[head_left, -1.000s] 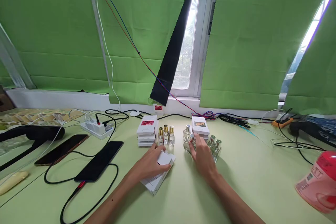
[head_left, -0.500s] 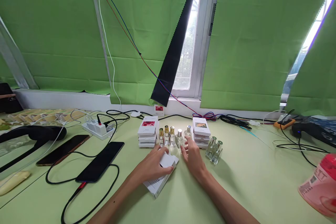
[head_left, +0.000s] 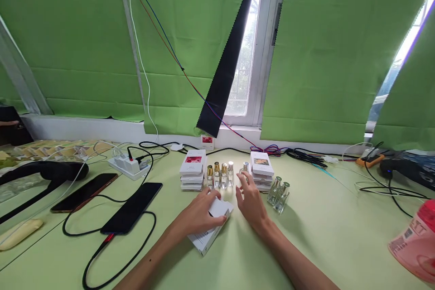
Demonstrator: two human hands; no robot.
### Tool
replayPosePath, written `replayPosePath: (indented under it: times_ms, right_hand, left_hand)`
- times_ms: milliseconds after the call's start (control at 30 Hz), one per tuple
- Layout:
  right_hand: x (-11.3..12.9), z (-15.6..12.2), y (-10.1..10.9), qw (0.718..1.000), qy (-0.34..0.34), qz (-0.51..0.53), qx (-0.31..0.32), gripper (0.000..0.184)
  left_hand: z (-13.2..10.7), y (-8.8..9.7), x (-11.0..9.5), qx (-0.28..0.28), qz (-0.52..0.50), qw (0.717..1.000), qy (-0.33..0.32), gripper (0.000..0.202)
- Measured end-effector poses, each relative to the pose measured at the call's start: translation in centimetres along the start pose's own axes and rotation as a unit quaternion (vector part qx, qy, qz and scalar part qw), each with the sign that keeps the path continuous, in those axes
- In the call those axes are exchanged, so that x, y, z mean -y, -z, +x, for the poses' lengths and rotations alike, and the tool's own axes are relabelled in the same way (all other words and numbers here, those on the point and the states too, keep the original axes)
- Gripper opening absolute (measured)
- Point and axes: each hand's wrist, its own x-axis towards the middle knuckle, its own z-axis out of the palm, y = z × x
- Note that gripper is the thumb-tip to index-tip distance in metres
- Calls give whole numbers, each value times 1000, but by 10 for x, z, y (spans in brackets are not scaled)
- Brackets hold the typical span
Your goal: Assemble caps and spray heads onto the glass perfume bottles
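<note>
My left hand (head_left: 200,212) rests around a white box (head_left: 211,235) lying slanted on the table, thumb on its near side and fingers over the top. My right hand (head_left: 252,199) reaches forward, its fingers apart and curved, just in front of a small glass bottle with a silver cap (head_left: 245,166); the fingers partly hide it, and contact is unclear. To the left, several gold-capped glass bottles (head_left: 216,176) stand in a row, with a silver-capped bottle (head_left: 230,174) upright at its end. Two greenish-capped bottles (head_left: 279,195) stand right of my right hand.
Stacks of white boxes, left (head_left: 192,167) and right (head_left: 262,167), flank the bottles. Black phones (head_left: 132,208) and cables lie at left, near a power strip (head_left: 131,167). A pink container (head_left: 414,244) stands at right; a small picture card (head_left: 207,142) leans at the back.
The silver-capped bottle that leaned between my hands now stands upright beside the gold-capped row. My right hand's fingers have lifted away from it; my left hand stays on the box.
</note>
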Motion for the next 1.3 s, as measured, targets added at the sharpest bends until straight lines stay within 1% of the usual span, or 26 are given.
replayPosePath:
  times_ms: [33,133,300,433,600,733,933,1133,1300]
  right_hand:
    - [1,1,2,1000,-8,-27,-4,51]
    - [2,3,8,994,-23,-102,13,63]
    - [1,6,10,981,-34,-176,68,74]
    - [1,8,9,971,-59,-205,109,81]
    - [3,7,11,967,-78,-200,138,80]
    - [5,6,14,962,-90,-204,158,74]
    - [4,7,15,952,-106,-228,173,64]
    - [13,4,21,955,-105,-218,171,38]
    - [14,-6,31,972,-92,-168,136,14]
  left_hand:
    - [0,0,0,1,-1,1000,0,39]
    - [0,-1,-1,-1,-1,1000,-2,40]
    - [0,-2,-2,1,5,1000,-5,40]
    - [-1,-2,-4,6,11,1000,-2,40]
    - [-2,-2,-6,10,15,1000,-1,40]
    - [-2,-4,-6,10,14,1000,-6,42]
    - [-1,-5,-4,14,24,1000,-3,45]
    - [-1,-6,-3,9,14,1000,-13,43]
    - [1,-9,1,-3,10,1000,-22,45]
